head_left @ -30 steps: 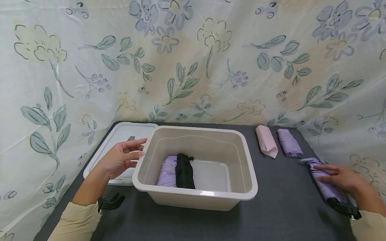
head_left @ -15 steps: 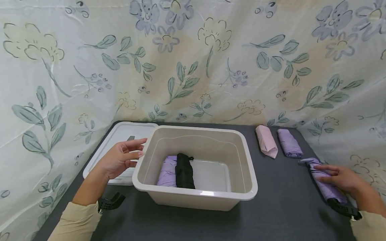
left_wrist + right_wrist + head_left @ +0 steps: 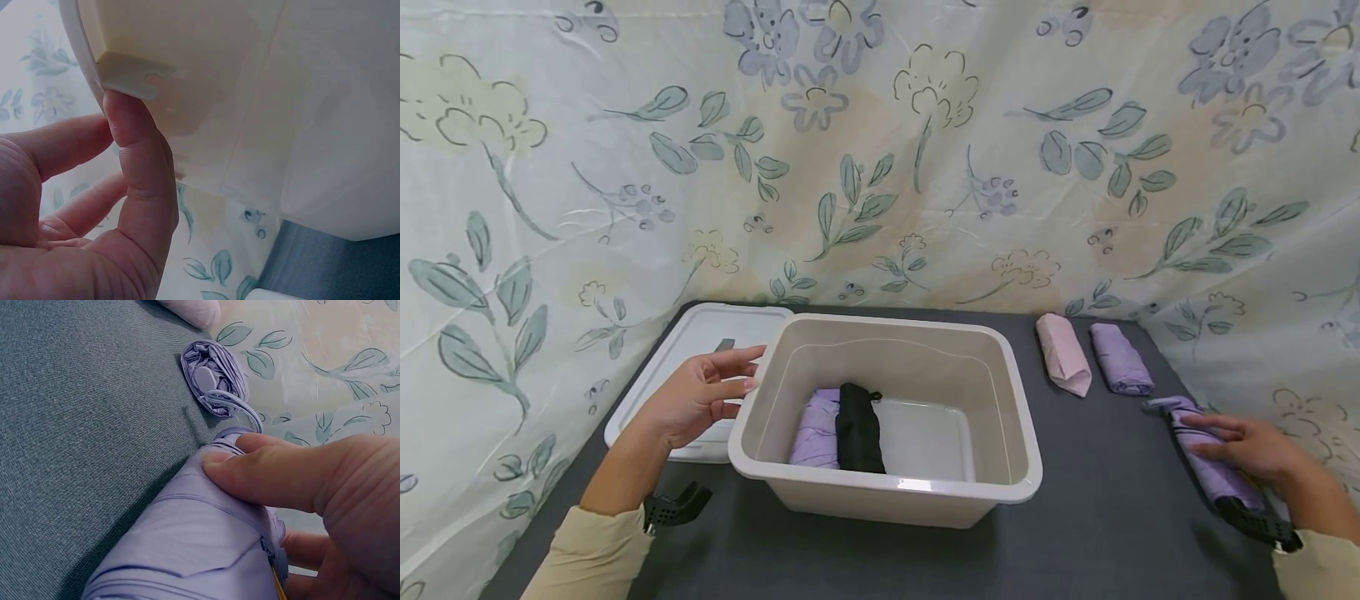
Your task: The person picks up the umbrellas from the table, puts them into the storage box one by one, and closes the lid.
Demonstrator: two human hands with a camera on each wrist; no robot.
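In the head view, a beige plastic storage bin (image 3: 880, 502) stands mid-table. My left hand (image 3: 703, 396) pinches its left rim; the left wrist view shows thumb and finger meeting at the bin's edge (image 3: 78, 47). Inside, at the left, lie a folded purple umbrella (image 3: 816, 429) and a black rolled bundle (image 3: 860, 429), side by side. At the far right my right hand (image 3: 1251, 450) holds another folded purple umbrella (image 3: 1221, 479) on the table. In the right wrist view, the thumb lies on top of this umbrella (image 3: 194, 525) and fingers reach round its far side.
Behind the held umbrella lie a pink rolled bundle (image 3: 1063, 356) and a purple umbrella (image 3: 1122, 358). A white lid (image 3: 692, 333) lies left of the bin, partly behind my left hand. Floral cloth (image 3: 865, 150) closes in the dark table (image 3: 1105, 525) at the back and sides.
Both hands, the bin and the umbrellas keep their places. Only the floral cloth at the left shifts a little to the left.
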